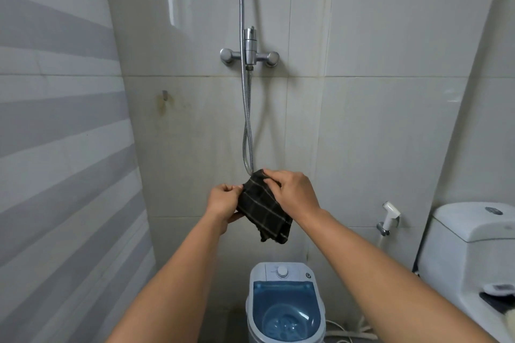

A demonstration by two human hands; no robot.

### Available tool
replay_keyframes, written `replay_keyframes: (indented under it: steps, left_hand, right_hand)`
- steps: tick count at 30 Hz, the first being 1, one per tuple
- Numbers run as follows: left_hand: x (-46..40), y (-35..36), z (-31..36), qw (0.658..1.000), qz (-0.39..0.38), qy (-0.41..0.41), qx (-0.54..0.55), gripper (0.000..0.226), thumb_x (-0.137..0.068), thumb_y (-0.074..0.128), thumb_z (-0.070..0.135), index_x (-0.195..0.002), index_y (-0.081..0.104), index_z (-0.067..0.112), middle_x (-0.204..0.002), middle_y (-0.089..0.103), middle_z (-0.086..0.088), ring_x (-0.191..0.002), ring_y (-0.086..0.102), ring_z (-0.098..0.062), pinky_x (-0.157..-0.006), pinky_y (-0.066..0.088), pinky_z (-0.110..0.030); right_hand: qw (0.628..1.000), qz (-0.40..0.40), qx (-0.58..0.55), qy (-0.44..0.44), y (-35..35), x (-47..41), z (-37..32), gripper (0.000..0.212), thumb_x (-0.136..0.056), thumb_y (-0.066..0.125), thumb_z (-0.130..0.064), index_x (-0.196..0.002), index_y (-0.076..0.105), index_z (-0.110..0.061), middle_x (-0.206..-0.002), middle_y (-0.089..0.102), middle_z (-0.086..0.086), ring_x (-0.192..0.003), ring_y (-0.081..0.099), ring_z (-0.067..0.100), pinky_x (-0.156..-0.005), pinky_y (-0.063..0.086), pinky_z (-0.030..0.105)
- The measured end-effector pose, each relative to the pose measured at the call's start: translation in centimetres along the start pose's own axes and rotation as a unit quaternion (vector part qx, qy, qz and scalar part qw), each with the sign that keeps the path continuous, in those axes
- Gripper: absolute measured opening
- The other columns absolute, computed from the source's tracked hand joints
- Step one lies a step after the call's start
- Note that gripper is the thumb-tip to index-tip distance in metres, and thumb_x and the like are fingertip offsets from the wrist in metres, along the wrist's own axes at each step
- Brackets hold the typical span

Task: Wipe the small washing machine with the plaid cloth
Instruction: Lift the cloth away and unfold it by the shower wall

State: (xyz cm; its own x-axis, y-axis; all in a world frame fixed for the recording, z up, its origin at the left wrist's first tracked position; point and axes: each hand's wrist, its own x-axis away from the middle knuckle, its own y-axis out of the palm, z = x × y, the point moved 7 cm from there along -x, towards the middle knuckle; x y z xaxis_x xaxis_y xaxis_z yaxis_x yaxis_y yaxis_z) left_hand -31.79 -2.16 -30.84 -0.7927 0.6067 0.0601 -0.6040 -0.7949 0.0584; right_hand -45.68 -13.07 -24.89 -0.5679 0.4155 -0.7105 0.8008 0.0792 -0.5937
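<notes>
Plaid cloth (pixel 263 207) between left hand (pixel 223 203) and right hand (pixel 292 192), above small washing machine (pixel 285 303).

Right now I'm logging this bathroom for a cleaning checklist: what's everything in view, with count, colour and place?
Washer: one, white with blue lid, floor, bottom centre.
Cloth: one, dark plaid, held in both hands above washer.
Shower valve: one, chrome, back wall.
Hose: one, metal, hanging below valve.
Hook: one, metal, wall at left.
Sprayer: one, white, wall at right.
Toilet: one, white, right.
Left hand: grips cloth's left edge.
Right hand: grips cloth's top.
</notes>
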Motion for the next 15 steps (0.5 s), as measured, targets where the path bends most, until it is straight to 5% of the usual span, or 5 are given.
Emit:
replay_keyframes:
  steps: [3, 6, 9, 12, 15]
  left_hand:
    - [0.1, -1.3, 1.1, 1.0, 0.017, 0.008, -0.001, 0.018, -0.098, 0.06, 0.026, -0.088, 0.052, 0.013, -0.087, 0.067, -0.01, -0.081, 0.067, -0.021, -0.057, 0.057, -0.031]
    - [0.7, -2.8, 2.3, 0.999, 0.007, 0.037, -0.01, 0.012, -0.098, 0.059, 0.03, -0.103, 0.06, 0.019, -0.098, 0.07, -0.008, -0.088, 0.068, -0.02, -0.061, 0.058, -0.031]
    - [1.5, -3.5, 3.4, 0.994, -0.048, 0.091, -0.026, 0.031, -0.096, 0.057, 0.048, -0.119, 0.066, 0.03, -0.111, 0.072, 0.002, -0.1, 0.067, -0.013, -0.067, 0.058, -0.028]
    - [1.8, -4.5, 4.3, 0.988, -0.066, 0.127, -0.056, 0.04, -0.086, 0.063, 0.061, -0.108, 0.076, 0.03, -0.108, 0.076, 0.006, -0.105, 0.067, -0.01, -0.079, 0.054, -0.03]
    - [1.7, -5.3, 4.9, 0.983, -0.087, 0.146, -0.075, 0.034, -0.081, 0.074, 0.05, -0.103, 0.079, 0.024, -0.105, 0.078, 0.004, -0.109, 0.069, -0.014, -0.084, 0.053, -0.03]
  right_hand:
    - [0.985, -0.102, -0.103, 0.091, 1.3, -1.9, -0.4, 0.054, -0.092, 0.07, -0.02, -0.143, 0.055, -0.025, -0.101, 0.074, 0.001, -0.088, 0.069, 0.015, -0.092, 0.054, 0.028]
    - [0.969, -0.145, -0.165, 0.11, 1.4, -4.0, -1.5, 0.027, -0.091, 0.07, -0.014, -0.118, 0.074, -0.017, -0.092, 0.072, -0.003, -0.084, 0.066, 0.006, -0.088, 0.052, 0.027]
    - [0.965, -0.154, -0.191, 0.097, 0.6, -5.9, -3.5, 0.018, -0.095, 0.067, -0.014, -0.112, 0.073, -0.012, -0.097, 0.071, 0.004, -0.082, 0.064, 0.009, -0.075, 0.049, 0.013]
    - [0.96, -0.165, -0.213, 0.081, -0.5, -7.6, -5.4, 0.017, -0.096, 0.066, -0.014, -0.111, 0.072, -0.01, -0.102, 0.072, 0.008, -0.075, 0.064, 0.006, -0.073, 0.051, 0.014]
    - [0.95, -0.178, -0.238, 0.094, -1.5, -8.9, -6.3, 0.016, -0.096, 0.066, -0.014, -0.109, 0.073, -0.008, -0.093, 0.075, 0.004, -0.074, 0.069, 0.005, -0.077, 0.058, 0.021]
